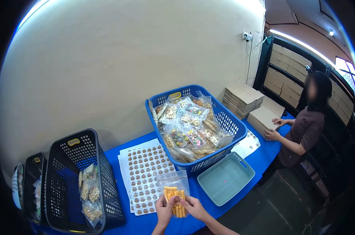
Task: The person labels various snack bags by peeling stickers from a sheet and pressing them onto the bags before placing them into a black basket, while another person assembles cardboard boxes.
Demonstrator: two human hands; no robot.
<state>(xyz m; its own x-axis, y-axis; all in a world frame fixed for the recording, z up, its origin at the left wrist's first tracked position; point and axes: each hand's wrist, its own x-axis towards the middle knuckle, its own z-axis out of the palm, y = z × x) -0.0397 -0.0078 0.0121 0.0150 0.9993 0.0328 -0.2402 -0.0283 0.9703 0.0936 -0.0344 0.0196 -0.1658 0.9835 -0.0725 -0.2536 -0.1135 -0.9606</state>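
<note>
A clear plastic bag (176, 181) of yellow stick snacks is held between both hands above the blue table. My left hand (164, 209) pinches its left side, and my right hand (195, 207) grips the right side. Both thumbs meet near a small brown round sticker (177, 199) on the bag's front. Just left of the bag lie sheets of round brown stickers (146, 172). To the right sits a grey-green tray (226, 180) with a tiny red mark inside.
Behind the hands stands a blue basket (197, 169) heaped with snack bags. Black baskets (114, 196) with a few bags are at left. A person (308, 125) at the right touches a cardboard box (263, 119), beside stacked flat cardboard (242, 100).
</note>
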